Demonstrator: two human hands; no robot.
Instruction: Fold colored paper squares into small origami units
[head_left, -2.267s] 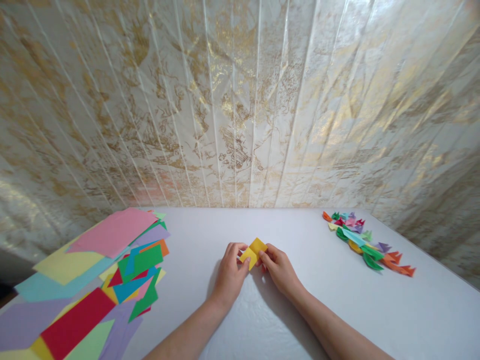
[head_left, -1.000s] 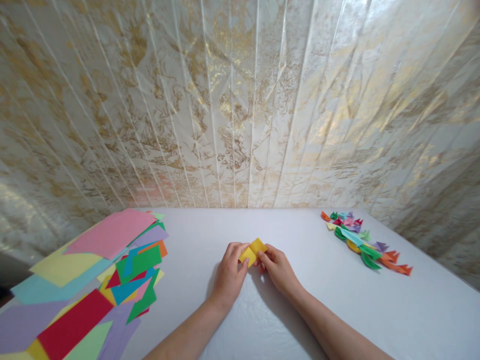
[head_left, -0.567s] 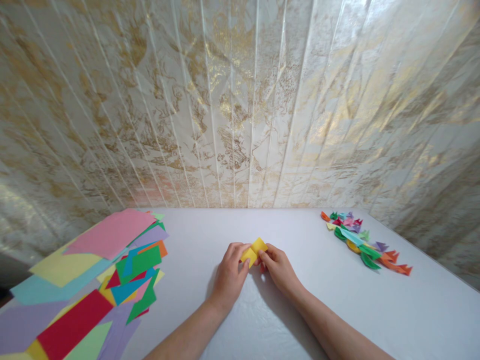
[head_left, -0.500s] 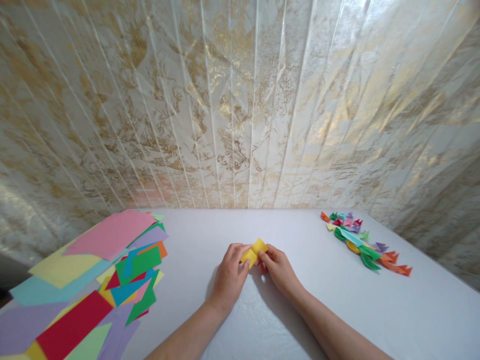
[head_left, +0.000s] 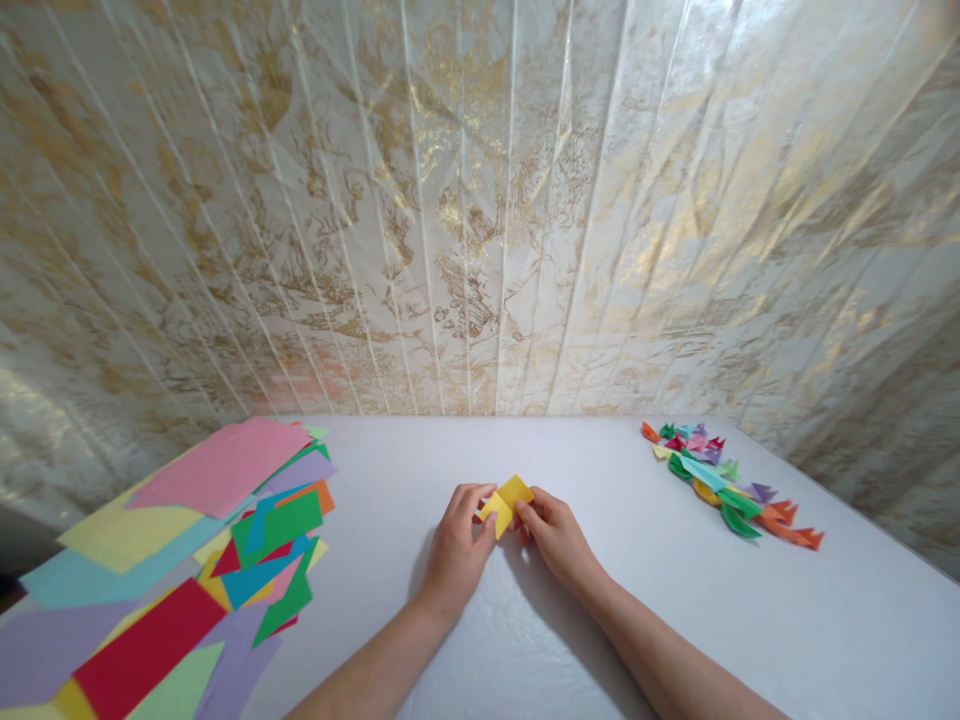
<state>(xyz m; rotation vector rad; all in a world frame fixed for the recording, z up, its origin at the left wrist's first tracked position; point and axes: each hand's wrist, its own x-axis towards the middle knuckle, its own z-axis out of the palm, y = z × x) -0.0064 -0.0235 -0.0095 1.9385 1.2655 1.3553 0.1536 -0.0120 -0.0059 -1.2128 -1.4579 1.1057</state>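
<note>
A small piece of yellow paper [head_left: 513, 493], creased across its middle, is held up between both hands just above the white table [head_left: 390, 465]. My left hand [head_left: 459, 545] pinches its left edge, thumb on the near face and fingers behind. On the other side, my right hand [head_left: 556, 535] grips the right edge with thumb and fingertips. The paper's two halves stand at an angle to each other along the crease. Some fingertips of both hands are hidden behind the paper.
Coloured paper sheets lie on the left, including a large pink sheet [head_left: 225, 465], a dark red strip [head_left: 150, 645] and smaller green pieces [head_left: 281, 525]. At the right sit several folded paper figures [head_left: 739, 505]. Behind the table hangs a gold-patterned curtain [head_left: 465, 220].
The yellow paper has tilted slightly and its crease shows a little more openly. My left fingers have shifted a little on its edge; my right hand has barely moved.
</note>
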